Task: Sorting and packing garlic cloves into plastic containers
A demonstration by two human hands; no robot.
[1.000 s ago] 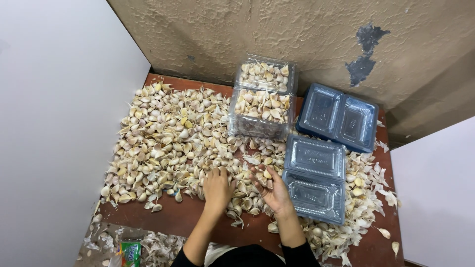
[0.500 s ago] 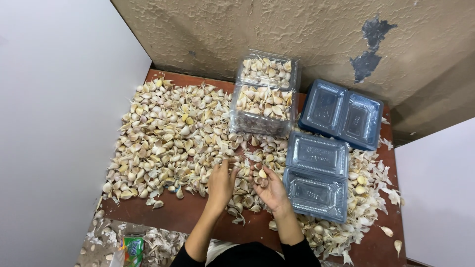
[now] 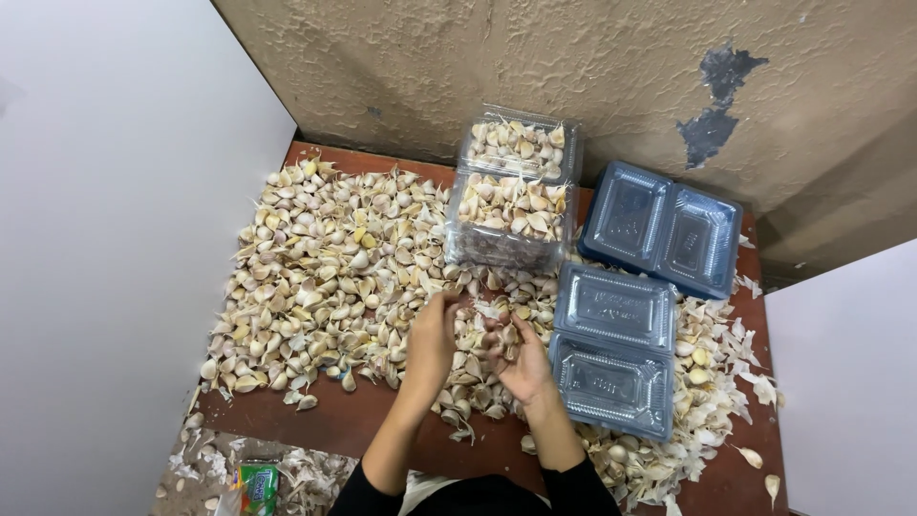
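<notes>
A wide pile of garlic cloves (image 3: 325, 268) covers the left and middle of a brown board (image 3: 315, 425). My left hand (image 3: 432, 339) hovers edge-up over the cloves near the pile's front, fingers curled around a few cloves. My right hand (image 3: 516, 355) is cupped palm-up beside it, holding several cloves. The two hands almost touch. Just beyond them stands a clear plastic box (image 3: 508, 222) filled with cloves, with a second filled box (image 3: 521, 145) behind it.
An open, empty clear clamshell box (image 3: 613, 346) lies right of my right hand; another open clamshell (image 3: 661, 227) lies behind it. Loose cloves and papery skins (image 3: 707, 382) spread to the right. White panels (image 3: 115, 239) close in both sides, a rough wall behind. A small green packet (image 3: 254, 487) lies bottom left.
Both hands have lifted off the pile and come closer together, moving slightly forward toward the filled box, with cloves gathered in them.
</notes>
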